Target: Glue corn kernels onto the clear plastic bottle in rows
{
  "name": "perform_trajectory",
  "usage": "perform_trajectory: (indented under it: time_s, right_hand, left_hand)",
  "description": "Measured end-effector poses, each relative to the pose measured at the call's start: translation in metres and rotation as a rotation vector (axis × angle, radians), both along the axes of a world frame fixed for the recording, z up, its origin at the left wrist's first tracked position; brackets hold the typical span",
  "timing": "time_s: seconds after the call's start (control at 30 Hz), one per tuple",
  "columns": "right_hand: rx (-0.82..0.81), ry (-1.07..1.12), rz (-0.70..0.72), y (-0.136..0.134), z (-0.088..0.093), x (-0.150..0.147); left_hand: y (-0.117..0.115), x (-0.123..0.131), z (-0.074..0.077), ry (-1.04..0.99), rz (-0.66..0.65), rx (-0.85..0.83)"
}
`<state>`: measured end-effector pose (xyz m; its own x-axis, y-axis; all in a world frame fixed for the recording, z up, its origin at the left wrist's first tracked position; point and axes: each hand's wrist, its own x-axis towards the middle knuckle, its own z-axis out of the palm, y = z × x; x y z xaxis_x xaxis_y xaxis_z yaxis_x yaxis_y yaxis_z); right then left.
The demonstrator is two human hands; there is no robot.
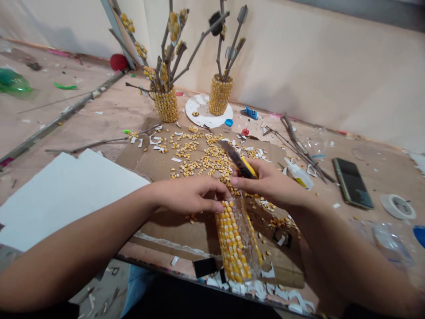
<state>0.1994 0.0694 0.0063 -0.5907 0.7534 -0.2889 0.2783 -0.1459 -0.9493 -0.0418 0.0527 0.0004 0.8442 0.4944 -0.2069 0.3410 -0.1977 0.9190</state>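
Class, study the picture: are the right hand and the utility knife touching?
Touching: the head view shows the right hand gripping the utility knife by its black-and-yellow handle.

Left grip curled near right grip

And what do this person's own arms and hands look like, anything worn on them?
The left hand and right hand are both bare, with no glove, ring or wristwatch visible. The left forearm and right forearm are uncovered too, without visible markings or cables. Dark cloth shows low in the frame; whether it includes sleeves is unclear.
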Motion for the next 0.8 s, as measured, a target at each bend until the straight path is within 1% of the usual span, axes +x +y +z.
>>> perform_trajectory:
  time_s: [0.13, 0.2, 0.3, 0.37, 0.43, 0.53, 0.67, 0.8]
  right_hand:
    - [-0.042, 0.055, -0.180, 0.006, -0.004, 0.004]
    - [-0.004, 0.029, -0.234, 0.013, -0.008, 0.008]
    - [0.173, -0.101, -0.338, 0.026, -0.017, 0.016]
    - [0.304, -0.232, -0.412, 0.034, -0.024, 0.021]
    - [0.383, -0.354, -0.454, 0.039, -0.029, 0.023]
    - [0.446, -0.457, -0.434, 0.041, -0.030, 0.022]
    - [0.509, -0.447, -0.369, 0.037, -0.024, 0.015]
    - [0.471, -0.446, -0.311, 0.031, -0.019, 0.011]
  left_hand:
    - [0.003, -0.001, -0.004, -0.009, 0.043, -0.068]
    - [0.003, -0.002, -0.007, -0.039, 0.095, -0.137]
    - [0.004, -0.003, -0.009, -0.065, 0.151, -0.197]
    - [0.005, -0.005, -0.009, -0.067, 0.156, -0.218]
    - [0.006, -0.006, -0.006, -0.058, 0.168, -0.251]
    - [0.007, -0.009, -0.003, -0.014, 0.204, -0.277]
    - [0.011, -0.012, -0.002, 0.043, 0.214, -0.249]
    - [0.014, -0.016, -0.005, 0.100, 0.190, -0.228]
